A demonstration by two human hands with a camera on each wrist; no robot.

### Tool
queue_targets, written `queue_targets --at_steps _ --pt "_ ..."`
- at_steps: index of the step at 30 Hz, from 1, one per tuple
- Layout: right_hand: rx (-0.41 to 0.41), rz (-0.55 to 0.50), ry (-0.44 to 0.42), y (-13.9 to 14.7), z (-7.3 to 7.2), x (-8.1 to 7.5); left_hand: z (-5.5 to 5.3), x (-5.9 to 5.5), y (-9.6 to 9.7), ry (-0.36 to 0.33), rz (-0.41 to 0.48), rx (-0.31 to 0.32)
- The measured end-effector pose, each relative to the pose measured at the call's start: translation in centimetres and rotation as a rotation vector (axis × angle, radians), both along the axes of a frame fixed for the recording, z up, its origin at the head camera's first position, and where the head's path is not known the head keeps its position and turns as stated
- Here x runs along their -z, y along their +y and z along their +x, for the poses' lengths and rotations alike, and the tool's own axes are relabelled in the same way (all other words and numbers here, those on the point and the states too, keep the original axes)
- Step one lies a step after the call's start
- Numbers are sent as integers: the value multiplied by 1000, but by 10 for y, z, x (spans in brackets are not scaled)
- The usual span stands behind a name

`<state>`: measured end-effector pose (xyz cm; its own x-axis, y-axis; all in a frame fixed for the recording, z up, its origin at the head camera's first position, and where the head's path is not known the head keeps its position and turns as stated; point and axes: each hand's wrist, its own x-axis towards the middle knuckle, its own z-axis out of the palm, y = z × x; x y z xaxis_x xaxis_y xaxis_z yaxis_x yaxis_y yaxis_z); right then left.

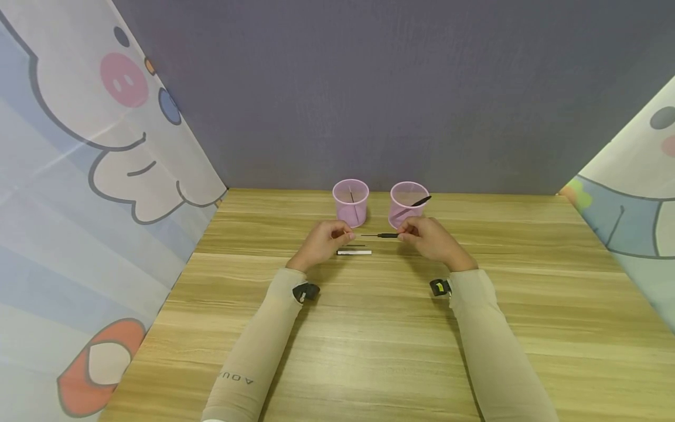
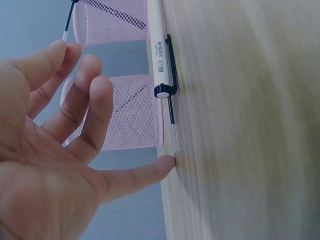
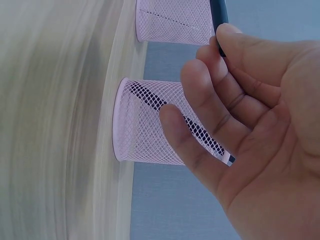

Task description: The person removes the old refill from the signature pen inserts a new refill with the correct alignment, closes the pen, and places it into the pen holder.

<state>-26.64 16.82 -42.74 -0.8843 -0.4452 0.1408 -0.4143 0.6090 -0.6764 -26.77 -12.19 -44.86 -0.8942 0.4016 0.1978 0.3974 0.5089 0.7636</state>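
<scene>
In the left wrist view my left hand pinches the clear end of a thin dark pen refill between thumb and index finger. My right hand pinches a black pen barrel. The refill lies in line with the barrel and meets its left end; how deep it sits inside cannot be seen. Below on the table lie a white pen with a black clip and another thin refill. My left little finger is close to that refill's end in the left wrist view.
Two pink mesh cups stand behind the hands. The left cup has a thin refill in it; the right cup has a black pen leaning over its rim. A grey panel rises at the wooden table's back edge.
</scene>
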Motion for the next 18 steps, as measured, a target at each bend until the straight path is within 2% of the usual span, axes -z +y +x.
queue_targets --at_steps 18 --pt "-3 4 -7 -1 0 0 1 -1 3 -11 -42 -1"
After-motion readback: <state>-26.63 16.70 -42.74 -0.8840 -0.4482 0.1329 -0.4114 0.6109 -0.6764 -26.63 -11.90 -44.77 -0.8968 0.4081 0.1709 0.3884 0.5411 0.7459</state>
